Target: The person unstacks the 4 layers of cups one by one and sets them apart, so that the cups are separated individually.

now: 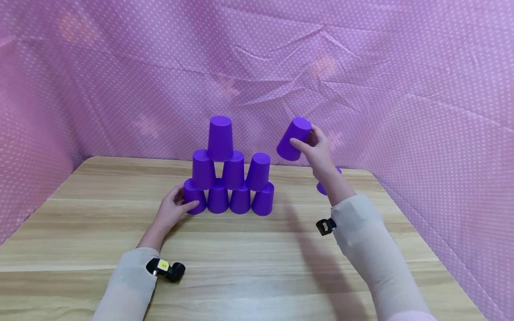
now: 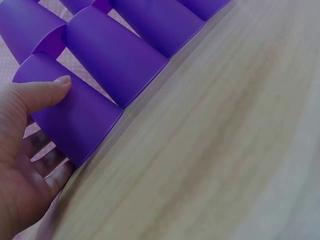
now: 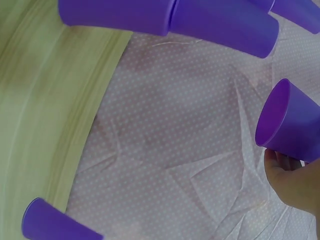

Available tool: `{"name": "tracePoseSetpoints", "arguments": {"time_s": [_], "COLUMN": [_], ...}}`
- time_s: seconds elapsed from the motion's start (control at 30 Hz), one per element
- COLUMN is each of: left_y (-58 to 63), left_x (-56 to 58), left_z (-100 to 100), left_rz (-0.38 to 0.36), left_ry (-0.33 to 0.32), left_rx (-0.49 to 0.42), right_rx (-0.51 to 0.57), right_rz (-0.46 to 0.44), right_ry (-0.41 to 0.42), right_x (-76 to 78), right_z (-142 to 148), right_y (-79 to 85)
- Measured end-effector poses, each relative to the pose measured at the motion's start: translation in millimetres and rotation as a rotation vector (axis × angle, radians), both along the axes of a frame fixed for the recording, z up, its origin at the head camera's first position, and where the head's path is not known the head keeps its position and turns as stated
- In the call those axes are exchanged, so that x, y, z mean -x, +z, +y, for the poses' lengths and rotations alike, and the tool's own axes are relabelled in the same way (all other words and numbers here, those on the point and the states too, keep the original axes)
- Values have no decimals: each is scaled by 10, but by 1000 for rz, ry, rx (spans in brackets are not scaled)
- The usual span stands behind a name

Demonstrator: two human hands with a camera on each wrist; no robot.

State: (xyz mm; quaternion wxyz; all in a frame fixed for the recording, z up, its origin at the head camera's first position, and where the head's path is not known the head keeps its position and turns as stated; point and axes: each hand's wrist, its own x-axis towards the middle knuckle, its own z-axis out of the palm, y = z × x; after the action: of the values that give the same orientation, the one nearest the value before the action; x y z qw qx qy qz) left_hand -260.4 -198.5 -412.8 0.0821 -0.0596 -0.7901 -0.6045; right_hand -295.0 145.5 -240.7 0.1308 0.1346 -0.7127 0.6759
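A pyramid of upside-down purple cups stands on the wooden table (image 1: 241, 272). Its bottom row has several cups, three sit on these, and one top cup (image 1: 220, 139) rests over the left and middle ones. My left hand (image 1: 170, 210) holds the leftmost bottom cup (image 2: 75, 112), thumb across its front and fingers round its far side. To the right of the pyramid and above the middle row's right cup (image 1: 258, 172), my right hand (image 1: 319, 149) grips another purple cup (image 1: 295, 140) in the air. That cup is tilted, its mouth down and to the left.
One more purple cup (image 3: 57, 222) stands on the table at the far right, partly hidden by the right forearm in the head view. Pink dotted cloth (image 1: 257, 67) hangs behind the table and at both sides. Each wrist wears a black camera mount (image 1: 326, 226).
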Motion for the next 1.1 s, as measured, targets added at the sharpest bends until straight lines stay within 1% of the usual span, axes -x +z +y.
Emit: {"name": "tracePoseSetpoints", "arguments": {"time_s": [0.2, 0.4, 0.6, 0.77, 1.1], "left_y": [12, 27, 40, 31, 22], "left_x": [4, 15, 13, 10, -20], "left_z": [2, -7, -15, -9, 14], "left_rz": [-12, -15, -11, -12, -6], "left_ry": [-2, -6, -11, -14, -13], "left_rx": [-2, -1, 3, -9, -32], "right_rx": [-1, -28, -64, -42, -53], "right_rz": [-2, -13, -72, -112, -199], "right_ry": [-48, -87, -115, -113, -162], "right_x": [-24, -26, 16, 32, 69], "right_z": [133, 213, 258, 277, 292], "right_y": [-69, -163, -345, -513, -760]}}
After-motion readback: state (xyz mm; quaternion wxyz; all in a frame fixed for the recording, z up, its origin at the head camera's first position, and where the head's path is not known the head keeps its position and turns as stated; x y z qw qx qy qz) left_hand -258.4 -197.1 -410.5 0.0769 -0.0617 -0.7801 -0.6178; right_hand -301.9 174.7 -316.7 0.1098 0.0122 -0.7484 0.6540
